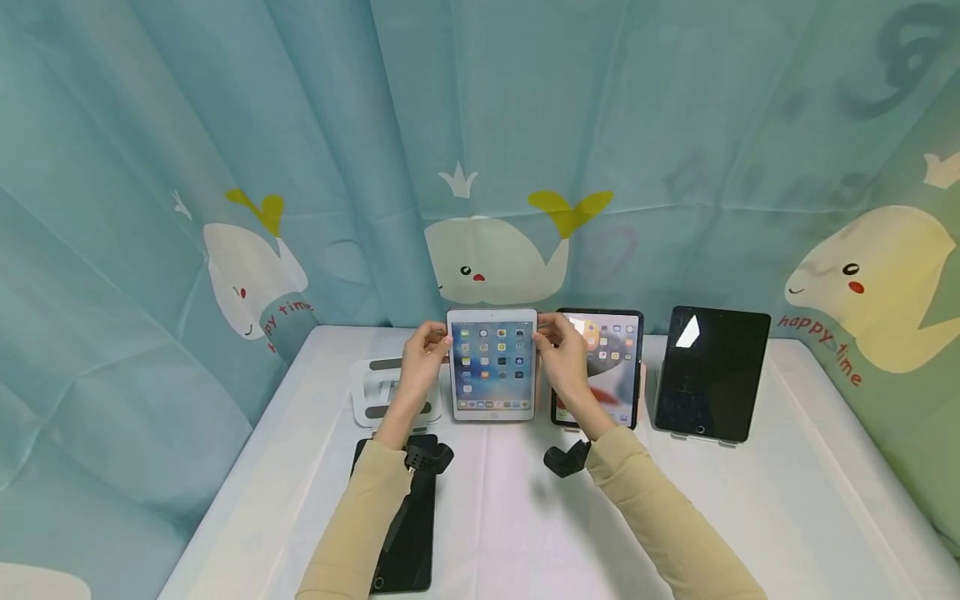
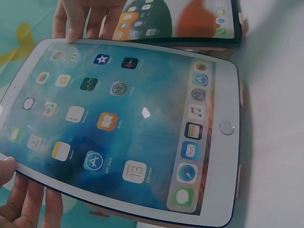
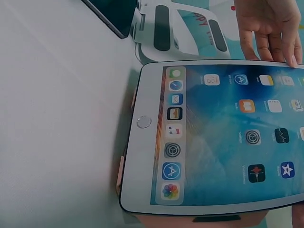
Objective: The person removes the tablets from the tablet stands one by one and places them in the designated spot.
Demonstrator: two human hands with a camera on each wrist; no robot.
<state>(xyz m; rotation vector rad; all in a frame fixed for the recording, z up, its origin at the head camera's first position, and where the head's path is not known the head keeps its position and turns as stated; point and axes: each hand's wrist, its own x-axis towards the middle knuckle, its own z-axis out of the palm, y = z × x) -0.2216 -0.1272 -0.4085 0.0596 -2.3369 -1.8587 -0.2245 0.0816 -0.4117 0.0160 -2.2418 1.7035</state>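
A white tablet point(image 1: 492, 367) with its screen lit and app icons showing stands upright, leaning back, at the middle of the table. My left hand point(image 1: 422, 358) pinches its left edge, thumb at the front and fingers behind. On the opposite edge, my right hand point(image 1: 564, 354) pinches it the same way. Beneath and behind the tablet a pink stand point(image 3: 199, 220) shows in the right wrist view, its small front lips at the tablet's lower edge. Most of that stand is hidden.
Right of the white tablet stands a dark-framed lit tablet point(image 1: 615, 367), then a dark-screened tablet point(image 1: 712, 375) on a stand. A white folding stand point(image 1: 369, 392) lies at left. Another black tablet point(image 1: 416, 533) lies flat, partly under the left forearm. A whale-print curtain point(image 1: 360, 167) hangs behind.
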